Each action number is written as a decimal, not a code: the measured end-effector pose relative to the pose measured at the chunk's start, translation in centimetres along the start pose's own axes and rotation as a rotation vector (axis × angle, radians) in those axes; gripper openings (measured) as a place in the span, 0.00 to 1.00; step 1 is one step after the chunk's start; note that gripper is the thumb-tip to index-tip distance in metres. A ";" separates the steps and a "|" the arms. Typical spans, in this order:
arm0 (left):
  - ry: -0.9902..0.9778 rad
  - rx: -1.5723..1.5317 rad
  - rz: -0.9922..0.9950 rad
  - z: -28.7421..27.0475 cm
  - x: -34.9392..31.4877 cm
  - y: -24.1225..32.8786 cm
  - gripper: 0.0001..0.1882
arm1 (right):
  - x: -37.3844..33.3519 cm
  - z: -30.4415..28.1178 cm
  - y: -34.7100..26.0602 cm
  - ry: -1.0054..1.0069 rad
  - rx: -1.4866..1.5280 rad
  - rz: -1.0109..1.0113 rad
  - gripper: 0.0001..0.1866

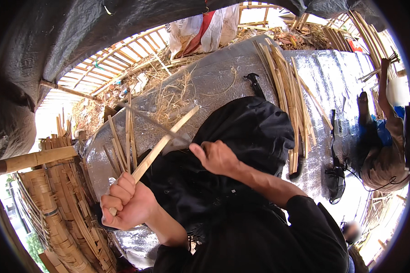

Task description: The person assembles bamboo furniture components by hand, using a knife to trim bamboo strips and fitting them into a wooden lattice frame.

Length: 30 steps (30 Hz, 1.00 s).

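Observation:
My left hand [126, 200] is closed around the lower end of a pale bamboo strip [164, 142], which slants up and to the right over my lap. In my right hand [216, 157] is the handle end of a long thin knife [152, 120]; my fingers wrap it and the thumb lies out along it. The dark blade points up and left and crosses the strip near its upper half. The handle itself is mostly hidden by my fingers. Black cloth [246, 132] covers my legs beneath both hands.
A silvery sheet [255, 61] covers the floor. Bamboo strips [284, 98] lie to the right, with a few more [130, 136] at left. Curled shavings [175, 98] are scattered ahead. Bamboo bundles [61, 209] stand at left. Another person [389, 157] sits at far right near a black strap [335, 177].

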State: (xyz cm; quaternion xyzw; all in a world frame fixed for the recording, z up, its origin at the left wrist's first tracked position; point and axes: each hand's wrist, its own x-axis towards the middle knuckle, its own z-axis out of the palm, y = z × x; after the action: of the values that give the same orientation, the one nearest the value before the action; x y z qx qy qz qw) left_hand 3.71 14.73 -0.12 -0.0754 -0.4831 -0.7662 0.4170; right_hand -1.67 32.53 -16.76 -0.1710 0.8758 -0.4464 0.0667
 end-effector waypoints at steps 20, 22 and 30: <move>0.046 -0.055 -0.036 -3.9 1.3 0.9 0.23 | 2.0 -2.7 3.6 -0.476 0.073 0.780 0.44; 0.058 -0.105 -0.006 -5.0 2.0 1.5 0.23 | 3.2 -4.5 0.7 -0.479 0.054 0.672 0.45; 0.300 0.080 0.124 -8.5 3.8 4.9 0.23 | 3.0 4.3 -0.9 -0.541 -0.066 0.331 0.43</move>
State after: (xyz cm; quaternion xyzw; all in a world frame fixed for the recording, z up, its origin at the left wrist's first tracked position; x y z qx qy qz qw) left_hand 7.23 4.84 0.70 0.0266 -0.4400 -0.7219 0.5335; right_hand -3.10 27.63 -18.48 -0.1408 0.8561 -0.3394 0.3634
